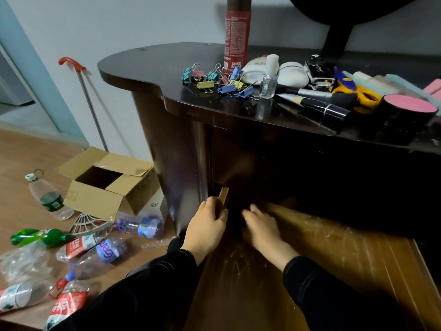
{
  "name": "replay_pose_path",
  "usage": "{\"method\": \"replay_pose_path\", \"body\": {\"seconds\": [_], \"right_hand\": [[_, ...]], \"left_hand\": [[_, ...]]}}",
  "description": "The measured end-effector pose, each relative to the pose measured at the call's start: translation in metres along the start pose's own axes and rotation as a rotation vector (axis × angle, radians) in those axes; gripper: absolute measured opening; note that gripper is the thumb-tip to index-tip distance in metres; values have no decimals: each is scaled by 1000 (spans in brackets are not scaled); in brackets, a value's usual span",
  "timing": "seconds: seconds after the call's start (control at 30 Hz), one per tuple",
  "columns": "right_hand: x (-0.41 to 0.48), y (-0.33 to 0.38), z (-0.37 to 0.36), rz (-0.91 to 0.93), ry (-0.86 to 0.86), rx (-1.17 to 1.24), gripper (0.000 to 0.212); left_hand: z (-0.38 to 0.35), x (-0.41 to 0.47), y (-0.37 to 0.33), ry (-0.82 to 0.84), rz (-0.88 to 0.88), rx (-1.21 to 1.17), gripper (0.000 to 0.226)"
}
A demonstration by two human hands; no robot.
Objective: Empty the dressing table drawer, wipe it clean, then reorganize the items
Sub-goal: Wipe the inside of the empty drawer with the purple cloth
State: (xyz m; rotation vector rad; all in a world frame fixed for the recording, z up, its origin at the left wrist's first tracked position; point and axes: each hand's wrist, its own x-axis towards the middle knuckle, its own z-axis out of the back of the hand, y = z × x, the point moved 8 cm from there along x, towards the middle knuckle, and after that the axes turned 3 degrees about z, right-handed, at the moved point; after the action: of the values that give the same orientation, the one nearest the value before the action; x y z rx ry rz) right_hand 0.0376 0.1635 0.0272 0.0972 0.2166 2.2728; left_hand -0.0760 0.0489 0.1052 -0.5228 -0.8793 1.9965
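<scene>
Bottles (95, 247), crushed plastic, strewn over the floor at 8 o'clock; open cardboard box (107, 185) behind them at 9; none of it part of the job. Left hand (206, 225) near 6 o'clock, fingers and thumb closed round the top edge of the drawer's left side wall (224, 197), right where the board leaves the cabinet. Right hand (262, 225) just beside it, inside the drawer, reaching toward the dark back corner; fingers blurred, so cannot tell whether spread, curled or holding a cloth. Drawer (310, 271) stands pulled out toward 5 o'clock; floor bare and scratched where visible. Judgement: wooden box, stiff, fairly heavy, no give; the thin wall serves for steadying, but lifting it free would want both walls or the front. Relative to the grip, the drawer body runs rightward and toward the wearer from the left hand; the right hand sits over its floor. Dressing table top (148, 68) at 12; binder clips (214, 80), spray can (237, 32), scissors (358, 91), pink-topped jar (409, 111) ranged toward 2 o'clock; small, light, some probably glass; best handled singly.
</scene>
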Motion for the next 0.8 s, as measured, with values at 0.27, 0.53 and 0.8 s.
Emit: {"method": "replay_pose_path", "body": {"seconds": [0.27,0.53,0.8], "right_hand": [[38,-11,25,-83,8,114,31],[36,-9,23,-60,-143,49,23],[43,-2,9,78,206,-29,29]], "left_hand": [[-2,1,0,33,11,-5,22],[-2,3,2,17,-4,-13,19],[-4,6,6,-7,-14,-29,17]]}}
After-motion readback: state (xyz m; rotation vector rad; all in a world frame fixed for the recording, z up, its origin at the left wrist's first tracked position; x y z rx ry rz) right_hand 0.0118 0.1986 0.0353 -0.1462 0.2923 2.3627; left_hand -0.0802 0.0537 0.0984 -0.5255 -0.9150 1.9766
